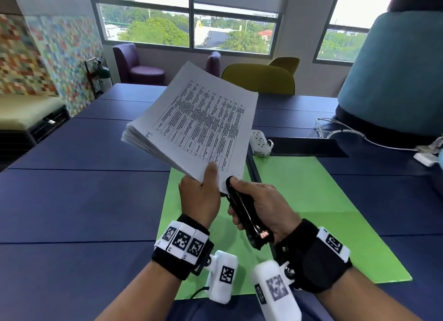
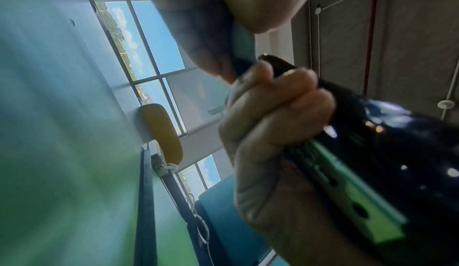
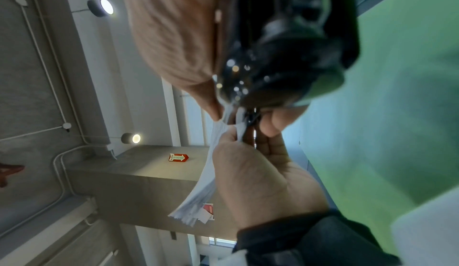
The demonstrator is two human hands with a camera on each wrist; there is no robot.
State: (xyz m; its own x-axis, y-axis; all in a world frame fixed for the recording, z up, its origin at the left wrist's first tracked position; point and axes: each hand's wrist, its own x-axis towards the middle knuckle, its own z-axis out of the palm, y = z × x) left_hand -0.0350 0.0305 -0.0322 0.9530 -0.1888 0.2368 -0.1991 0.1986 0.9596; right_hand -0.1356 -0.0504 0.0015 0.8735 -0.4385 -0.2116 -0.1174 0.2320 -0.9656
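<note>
Head view: left hand [image 1: 200, 196] pinches the near corner of a paper stack [image 1: 191, 124], raised over the bench [image 1: 72, 200]; right hand [image 1: 260, 204] grips a black stapler [image 1: 244, 215], its nose at that corner.
Left wrist view: we see the right hand's fingers [image 2: 285, 97] wrapped round the stapler.
Right wrist view: the paper stack's corner sits at the stapler's mouth.
We judge stapling in hand; next, a firm squeeze, sheets kept aligned.
</note>
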